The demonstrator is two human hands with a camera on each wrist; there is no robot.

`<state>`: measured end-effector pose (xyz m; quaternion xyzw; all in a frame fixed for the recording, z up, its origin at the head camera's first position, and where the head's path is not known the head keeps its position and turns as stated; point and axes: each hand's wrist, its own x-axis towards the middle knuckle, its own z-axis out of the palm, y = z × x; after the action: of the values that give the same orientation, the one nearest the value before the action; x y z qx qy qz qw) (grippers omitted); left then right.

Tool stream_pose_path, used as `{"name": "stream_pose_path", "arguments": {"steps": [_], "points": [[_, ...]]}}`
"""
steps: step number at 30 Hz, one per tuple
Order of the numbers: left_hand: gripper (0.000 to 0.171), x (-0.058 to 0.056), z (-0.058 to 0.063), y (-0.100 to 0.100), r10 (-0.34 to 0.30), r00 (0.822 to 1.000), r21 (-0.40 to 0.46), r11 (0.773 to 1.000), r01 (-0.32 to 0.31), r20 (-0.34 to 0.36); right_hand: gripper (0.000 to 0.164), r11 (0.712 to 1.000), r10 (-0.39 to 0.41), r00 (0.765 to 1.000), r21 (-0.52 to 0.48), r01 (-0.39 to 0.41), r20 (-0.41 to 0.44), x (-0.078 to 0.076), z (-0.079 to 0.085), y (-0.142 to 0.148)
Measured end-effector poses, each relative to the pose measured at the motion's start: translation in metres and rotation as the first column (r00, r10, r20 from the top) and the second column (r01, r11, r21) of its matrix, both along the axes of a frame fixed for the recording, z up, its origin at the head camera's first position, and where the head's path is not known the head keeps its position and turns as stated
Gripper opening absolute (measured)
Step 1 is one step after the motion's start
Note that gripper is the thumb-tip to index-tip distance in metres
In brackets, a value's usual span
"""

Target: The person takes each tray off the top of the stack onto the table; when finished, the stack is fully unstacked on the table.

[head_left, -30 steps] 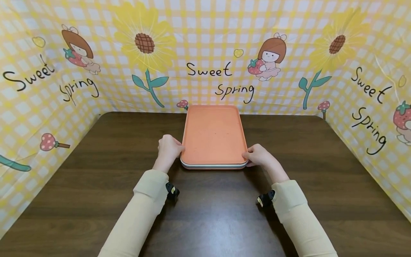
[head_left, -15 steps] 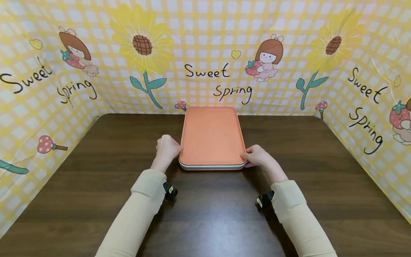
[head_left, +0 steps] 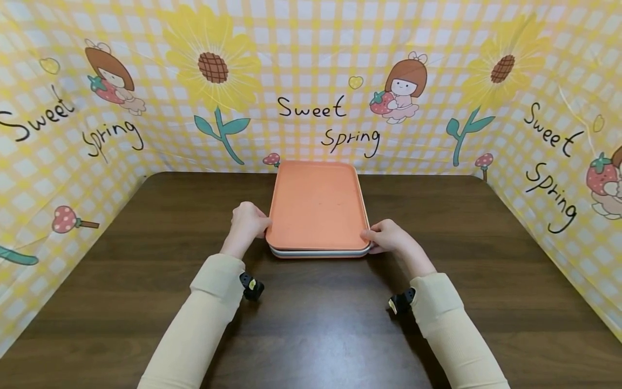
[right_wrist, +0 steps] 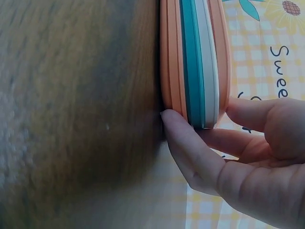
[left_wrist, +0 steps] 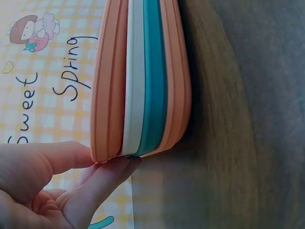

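Note:
A stack of rectangular trays lies toward the back of the table. On top is an orange tray point(head_left: 318, 205), set slightly left of those beneath. Below come a white tray point(left_wrist: 135, 86), a teal tray point(left_wrist: 155, 86) and another orange tray point(left_wrist: 177, 95). My left hand point(head_left: 245, 227) pinches the top tray at its near left side, thumb on the rim and fingertips beneath; a narrow dark gap separates it from the white one. Opposite, my right hand point(head_left: 389, 236) grips the near right corner of the stack, thumb at the top rim, fingers along the lower trays' sides.
The dark wooden table point(head_left: 320, 324) extends around the stack. Yellow checked cloth point(head_left: 311, 65) with printed flowers and lettering encloses the back and both sides, right behind the trays. A small black device point(head_left: 251, 286) sits at the left cuff, a similar device point(head_left: 401, 301) at the right.
My left hand has moved slightly left with the top orange tray, whose near left edge now sits out of line with the stack below. The right hand stays at its corner.

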<state>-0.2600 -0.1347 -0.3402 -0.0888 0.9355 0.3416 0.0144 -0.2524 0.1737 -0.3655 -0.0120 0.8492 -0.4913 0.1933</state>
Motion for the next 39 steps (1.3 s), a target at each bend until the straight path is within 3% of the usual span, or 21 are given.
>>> {"name": "stream_pose_path", "arguments": {"steps": [3,6,10,13,20,28,39], "points": [[0.02,0.0,0.001,-0.004,-0.006,1.0,0.024,1.0,0.006,0.01,0.029,1.0,-0.017,1.0,-0.014,0.017,0.007,0.0,-0.001,-0.001],[0.021,0.0,0.001,-0.009,-0.022,0.999,0.108,0.994,0.019,0.027,0.029,0.999,-0.011,1.0,-0.048,0.011,0.0,0.001,-0.001,-0.001],[0.025,-0.003,-0.002,-0.014,-0.02,0.997,0.256,0.967,0.001,0.073,0.032,0.997,-0.003,1.0,-0.075,0.002,-0.008,0.002,-0.001,-0.001],[0.027,-0.004,-0.004,-0.016,-0.01,0.994,0.317,0.948,-0.026,0.11,0.034,0.997,-0.003,1.0,-0.08,0.002,-0.005,0.002,-0.002,-0.002],[0.031,-0.005,-0.005,-0.022,0.005,0.985,0.378,0.923,-0.071,0.172,0.03,0.996,0.005,1.0,-0.094,-0.006,-0.009,0.002,-0.003,-0.002],[0.037,-0.006,-0.008,-0.032,-0.019,0.98,0.471,0.879,-0.078,0.198,0.02,0.997,0.006,1.0,-0.071,-0.008,-0.018,0.0,-0.004,-0.001],[0.04,-0.003,-0.006,-0.048,0.004,0.981,0.484,0.87,-0.099,0.194,0.022,1.0,-0.005,1.0,-0.025,0.005,-0.015,-0.002,-0.003,-0.001]]}}
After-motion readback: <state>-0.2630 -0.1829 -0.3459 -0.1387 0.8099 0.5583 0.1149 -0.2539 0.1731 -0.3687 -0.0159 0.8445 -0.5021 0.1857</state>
